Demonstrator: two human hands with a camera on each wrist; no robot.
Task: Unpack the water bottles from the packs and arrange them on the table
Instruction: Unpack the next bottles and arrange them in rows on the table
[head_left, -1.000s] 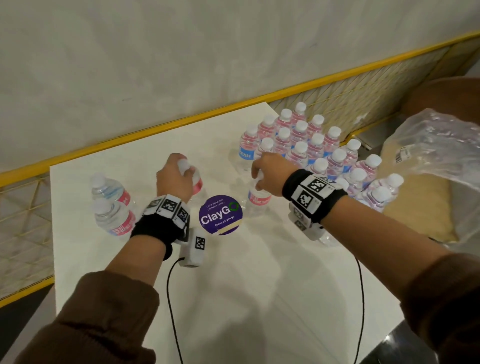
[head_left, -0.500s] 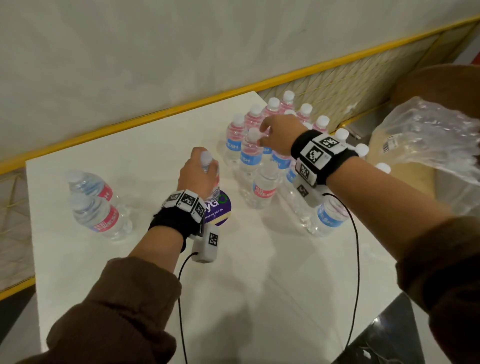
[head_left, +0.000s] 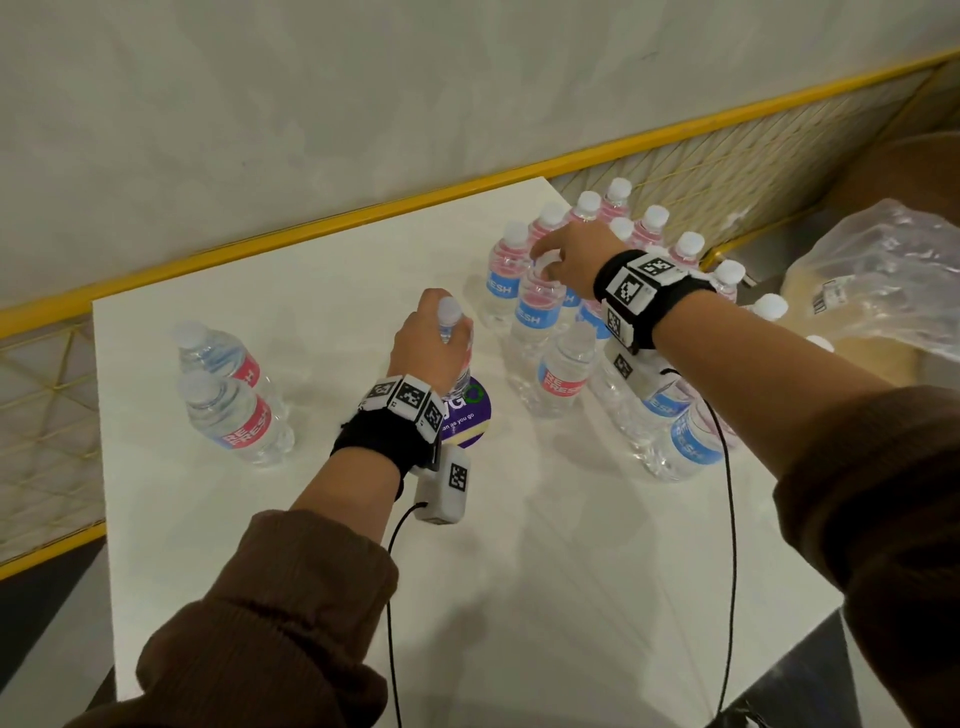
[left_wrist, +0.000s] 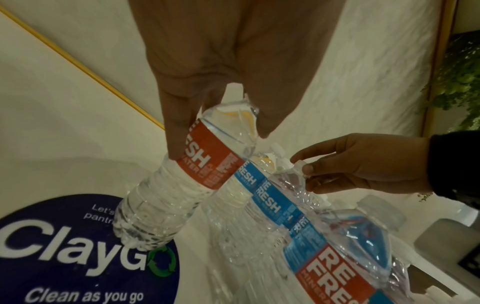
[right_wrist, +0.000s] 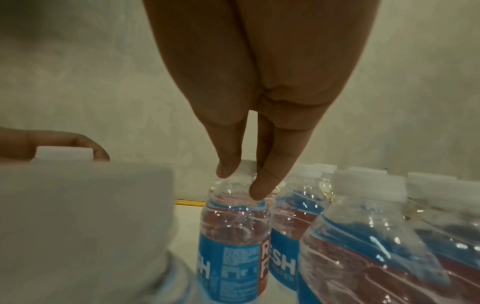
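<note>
On the white table (head_left: 519, 571) my left hand (head_left: 449, 340) grips a red-labelled water bottle (left_wrist: 182, 176) round its neck, over the purple ClayGo sticker (head_left: 470, 415); whether its base touches the table I cannot tell. My right hand (head_left: 548, 265) pinches the neck of an upright blue-labelled bottle (head_left: 537, 312) between thumb and fingers (right_wrist: 259, 189), at the near-left edge of a cluster of upright bottles (head_left: 652, 228). A red-labelled bottle (head_left: 563, 376) stands just in front of it.
Two bottles (head_left: 234, 415) stand together at the table's left. More bottles (head_left: 680, 441) stand under my right forearm. Crumpled clear pack wrap (head_left: 872, 280) lies off the right edge. A yellow-framed mesh rail (head_left: 311, 228) runs behind the table.
My left hand carried its bottle right, over the sticker. My right hand left the red-labelled bottle near the sticker and reached back to the blue-labelled bottle at the cluster.
</note>
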